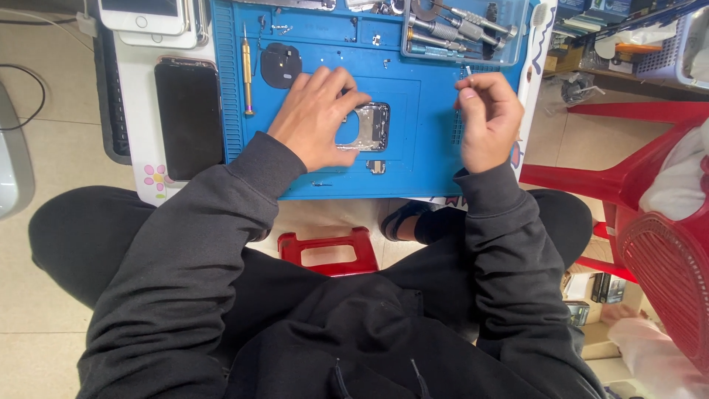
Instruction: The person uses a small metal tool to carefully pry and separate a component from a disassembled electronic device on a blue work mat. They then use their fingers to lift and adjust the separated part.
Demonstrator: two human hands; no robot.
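1. The opened phone shell [367,127] is lying flat near the middle of the blue mat [436,166], where its raised edges are likely keeping small parts from rolling off.
2. The left hand [316,118] is pressing down on the shell's left part, fingers spread and flat, seemingly to be steadying it.
3. The right hand [484,118] is hovering right of the shell, fingers pinched narrow on a small pale part [467,71] whose kind is too small to tell.
4. A small loose piece [376,167] is resting just near of the shell.
5. A gold screwdriver [248,70] and a round black coil [281,64] are lying far left on the mat.
6. A clear tray [521,41] at the far right is holding several metal screwdrivers [458,26], kept together.
7. A dark phone [189,114] is lying screen-up on the worktop, left of the mat.
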